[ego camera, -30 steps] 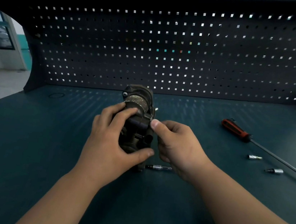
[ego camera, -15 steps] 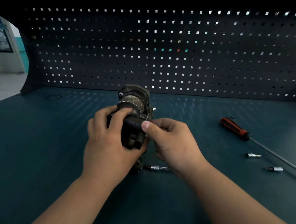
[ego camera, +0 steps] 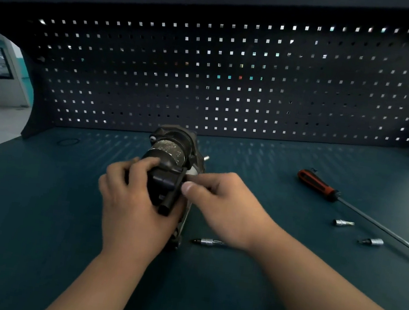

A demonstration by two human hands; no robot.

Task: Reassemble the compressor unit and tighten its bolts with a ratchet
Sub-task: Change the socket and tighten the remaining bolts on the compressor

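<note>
A dark compressor unit (ego camera: 171, 150) with a dull metal cylinder section stands at the middle of the bench. My left hand (ego camera: 134, 205) grips its near black cover from the left, fingers curled over the top. My right hand (ego camera: 225, 207) pinches something small against the unit's right side, thumb and forefinger together; what it pinches is hidden. A bolt end (ego camera: 206, 158) sticks out on the unit's far right. A red-and-black handled tool (ego camera: 316, 185) with a long steel shaft lies on the right of the bench.
The work surface is a dark teal bench (ego camera: 35, 210) with a perforated back panel (ego camera: 233, 85). Two small sockets (ego camera: 342, 222) (ego camera: 372, 241) lie near the long shaft. A bit extension (ego camera: 209, 242) lies just under my right wrist.
My left hand has shifted its grip higher on the black cover and the thumb has tucked in. My right hand's pinch has stayed at the unit's right side. The view has dipped slightly.
</note>
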